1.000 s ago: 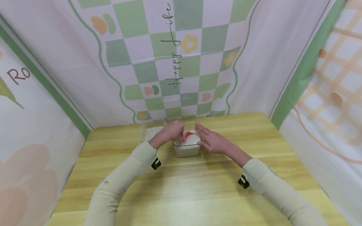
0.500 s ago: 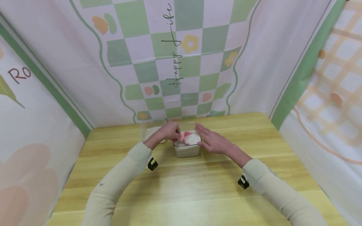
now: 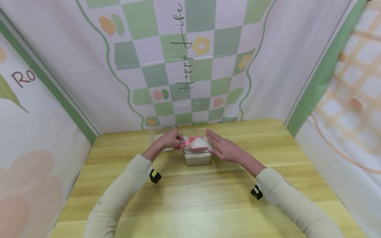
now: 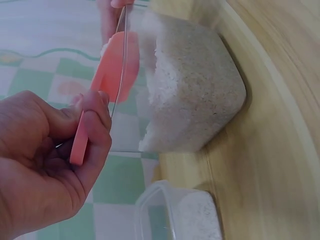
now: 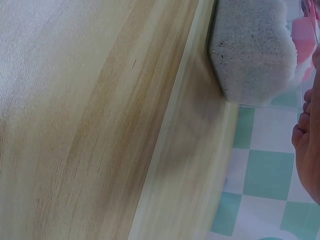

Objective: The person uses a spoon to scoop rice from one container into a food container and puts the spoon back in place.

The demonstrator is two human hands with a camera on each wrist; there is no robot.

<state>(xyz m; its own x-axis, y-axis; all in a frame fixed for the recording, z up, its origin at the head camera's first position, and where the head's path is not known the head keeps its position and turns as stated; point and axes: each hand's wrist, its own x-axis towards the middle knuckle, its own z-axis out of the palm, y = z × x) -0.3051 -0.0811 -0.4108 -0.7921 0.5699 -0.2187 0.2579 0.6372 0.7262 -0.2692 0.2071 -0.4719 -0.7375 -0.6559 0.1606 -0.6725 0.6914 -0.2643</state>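
My left hand point(image 3: 172, 138) pinches the handle of a pink scoop point(image 4: 116, 67) between thumb and curled fingers. Heaped in the scoop is a mound of white grains that looks like rice point(image 3: 198, 142). The scoop is at the rim level of a clear rectangular container point(image 3: 197, 160), which holds more of the same grains. Against the container's right side lies my right hand point(image 3: 225, 150), its fingers extended along the rim. Only part of the right hand point(image 5: 311, 135) shows in the right wrist view, at the edge.
A second clear container point(image 4: 167, 215), with white grains inside, stands left of the first, partly behind my left wrist in the head view. Both are on a wooden table point(image 3: 193, 201), near its far edge. A patterned cloth point(image 3: 196, 66) hangs behind.
My left hand has drawn back left and the scoop has come up out of the grains, turning level with a full load. The right hand stays in place at the container.
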